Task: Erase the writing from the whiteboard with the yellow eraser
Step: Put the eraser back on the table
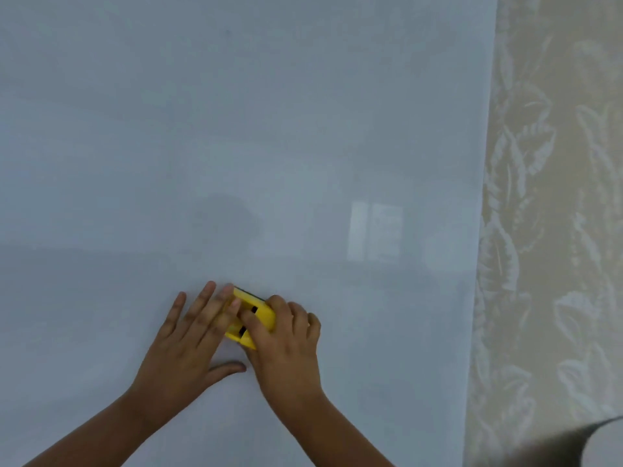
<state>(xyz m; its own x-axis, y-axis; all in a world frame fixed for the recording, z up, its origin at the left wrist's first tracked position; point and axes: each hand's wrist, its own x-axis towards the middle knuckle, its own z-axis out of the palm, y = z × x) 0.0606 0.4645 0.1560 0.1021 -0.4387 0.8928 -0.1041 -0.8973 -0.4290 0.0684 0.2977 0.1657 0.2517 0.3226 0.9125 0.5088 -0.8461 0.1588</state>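
A: Two hands on the whiteboard (236, 129), both low, around 6 o'clock of the view. Yellow eraser (251, 320) sits between them, pressed against the board face.

B: Which one has it?

A: Right hand (286, 342) is clamped on the yellow eraser, thumb on its near side, curled fingers over its 3 o'clock edge. Eraser tilts, long axis running roughly 11 to 5 o'clock. Dark felt strip shows along its upper edge; two small dark slots on the yellow back.

B: And the other?

A: Left hand (188, 335) lies flat and spread on the board, fingers apart, pointing toward 1 o'clock. Its index and middle fingertips touch the eraser's 9 o'clock end. Thumb sticks out toward 3 o'clock, below the eraser.

B: Any writing visible?

A: Board surface reads pale grey-blue, glossy. Cannot make out any marks on it. Bright window-like reflection (376, 232) at 2 o'clock from the hands.

B: Surroundings?

A: Beige leaf-patterned wallpaper (553, 197) runs down the 3 o'clock side, just beside the board's edge. Dark blurred shape (566, 446) in the 5 o'clock corner, cannot tell what.
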